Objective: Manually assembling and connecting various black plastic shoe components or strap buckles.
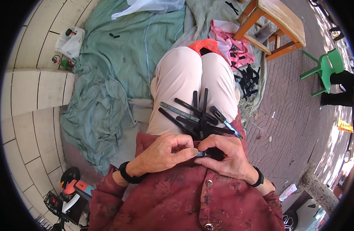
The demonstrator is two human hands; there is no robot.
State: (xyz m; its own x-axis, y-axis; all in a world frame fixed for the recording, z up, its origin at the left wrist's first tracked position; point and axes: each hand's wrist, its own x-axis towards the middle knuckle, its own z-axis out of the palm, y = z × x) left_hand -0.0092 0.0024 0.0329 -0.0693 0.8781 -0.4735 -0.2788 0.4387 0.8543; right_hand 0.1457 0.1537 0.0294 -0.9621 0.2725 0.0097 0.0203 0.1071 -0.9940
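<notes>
Going left to right from the grips: well off to the upper left there's a white plastic bag (69, 45), then a rumpled green cloth (111, 57) spread over the ground.

Left grip (158, 154): pinched nearly closed, thumb over curled fingers, with a small dark piece (201, 154) at the thumb tip. That piece sits right between the two grips, low over the lap, and only a shiny bit of it shows (so no idea what its far end looks like).

Just beyond the grips, a loose fan of black strips (203, 111) lies across the pale trousers (177, 73), with a speckled greenish strip (179, 111) mixed in.

Right grip (230, 157): thumb and index look closed on the same piece from the other side, with a rounded dark gap behind the tips. Can't tell if something else is tucked in there.

Just past the right grip there's a glossy strip (226, 123), and farther off to the upper right a heap of black pieces (248, 81) and a wooden stool (279, 17).

My two cents on the fiddly bit: I'd let one grip anchor the piece and the other do the fine work, fingertips close together and pressure light. Shifting the left thumb slightly would probably help you see it. Knees level too, or those strips could slide.
</notes>
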